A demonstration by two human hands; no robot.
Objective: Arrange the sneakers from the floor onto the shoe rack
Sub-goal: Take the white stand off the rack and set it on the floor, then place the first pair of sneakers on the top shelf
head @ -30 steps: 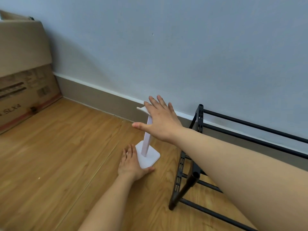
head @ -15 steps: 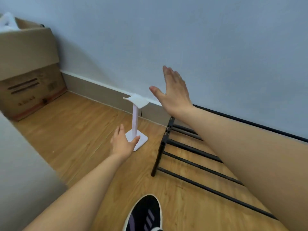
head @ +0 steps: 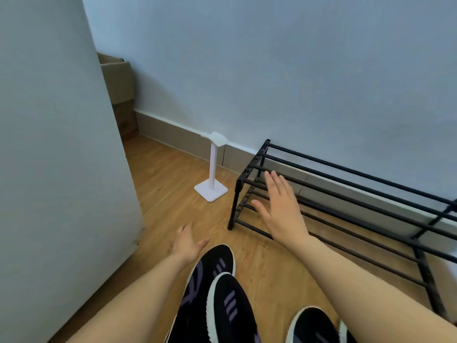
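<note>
Two black sneakers with purple stripes and white soles (head: 217,293) lie side by side on the wooden floor at the bottom middle. A third black sneaker (head: 314,325) shows at the bottom edge, partly behind my right forearm. The black metal shoe rack (head: 346,184) stands against the wall at right, with nothing on its bars. My left hand (head: 188,243) hovers open just left of the nearest sneaker's toe. My right hand (head: 282,209) is open, fingers spread, in front of the rack's left end.
A white stand with a square base (head: 212,169) sits on the floor left of the rack. A pale panel (head: 61,169) fills the left side. A cardboard box (head: 121,95) stands in the far corner by the wall.
The view has pulled back and down, bringing more sneakers into sight. Both hands have left the white stand and dropped lower; the right hand now sits before the rack's left end.
</note>
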